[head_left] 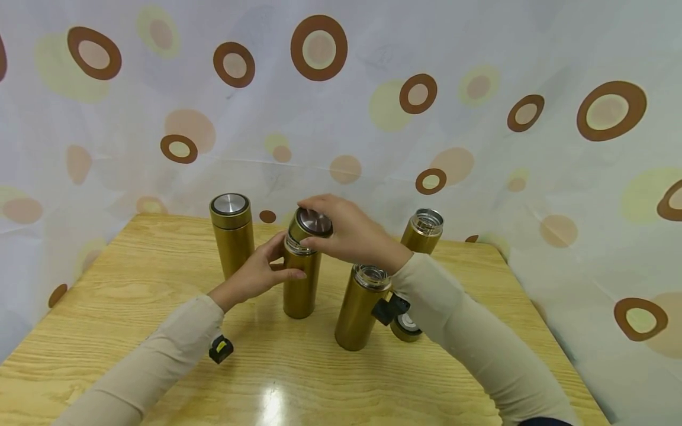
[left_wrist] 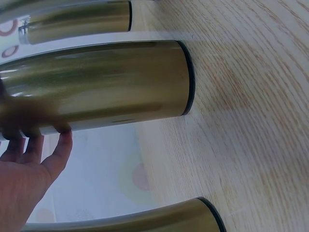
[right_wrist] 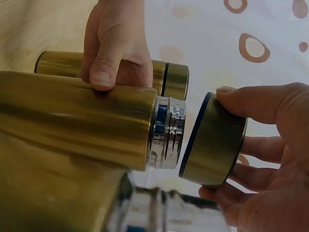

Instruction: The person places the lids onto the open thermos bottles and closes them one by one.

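A gold thermos flask [head_left: 300, 290] stands upright on the table, its silver threaded neck [right_wrist: 169, 133] bare. My left hand [head_left: 261, 273] grips its upper body, thumb on the near side. In my right hand [head_left: 351, 231] a gold lid [right_wrist: 215, 140] with a silver top is pinched between thumb and fingers. The lid hangs tilted just above the neck, with a small gap between them in the right wrist view. A lidded gold flask [head_left: 232, 236] stands to the left, behind my left hand.
An open gold flask [head_left: 356, 310] stands right of the held one. Another open flask [head_left: 424, 231] is behind my right wrist. A loose lid [head_left: 407, 329] lies on the wooden table [head_left: 298, 378], partly hidden by the wrist camera. A patterned sheet [head_left: 341, 118] hangs behind.
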Motion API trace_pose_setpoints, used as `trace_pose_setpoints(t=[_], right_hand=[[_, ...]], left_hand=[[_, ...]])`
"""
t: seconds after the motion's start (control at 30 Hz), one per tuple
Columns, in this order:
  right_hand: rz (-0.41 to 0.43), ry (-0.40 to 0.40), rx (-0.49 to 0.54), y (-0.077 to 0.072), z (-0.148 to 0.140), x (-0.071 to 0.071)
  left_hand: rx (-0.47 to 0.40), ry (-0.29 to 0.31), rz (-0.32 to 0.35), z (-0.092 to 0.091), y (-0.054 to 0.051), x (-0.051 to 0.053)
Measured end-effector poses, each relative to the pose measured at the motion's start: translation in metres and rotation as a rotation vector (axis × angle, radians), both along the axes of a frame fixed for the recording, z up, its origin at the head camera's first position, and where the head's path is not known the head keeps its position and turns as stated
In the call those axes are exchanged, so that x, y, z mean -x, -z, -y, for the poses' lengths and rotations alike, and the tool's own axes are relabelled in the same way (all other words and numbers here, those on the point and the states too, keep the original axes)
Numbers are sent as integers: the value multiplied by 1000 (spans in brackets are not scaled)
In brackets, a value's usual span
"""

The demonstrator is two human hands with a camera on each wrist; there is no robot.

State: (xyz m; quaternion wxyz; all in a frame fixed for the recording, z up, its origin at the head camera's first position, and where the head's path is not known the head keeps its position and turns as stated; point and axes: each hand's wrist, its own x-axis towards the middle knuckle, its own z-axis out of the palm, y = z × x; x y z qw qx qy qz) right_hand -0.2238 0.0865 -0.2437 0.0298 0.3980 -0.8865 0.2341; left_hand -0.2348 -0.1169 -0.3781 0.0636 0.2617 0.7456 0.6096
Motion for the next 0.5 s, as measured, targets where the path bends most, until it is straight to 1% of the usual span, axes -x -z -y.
trace_pose_setpoints(t=[0.13,0.3,0.5], right_hand=[[-30,-21,-52,0,3,0],[-58,-55,-91,2,6,2],[-82,-76,-146,0,9,4]], left_hand=[[4,5,5,0,-1,0],[5,11,5,0,-2,-1],[-1,19,2,1,-1,-1]])
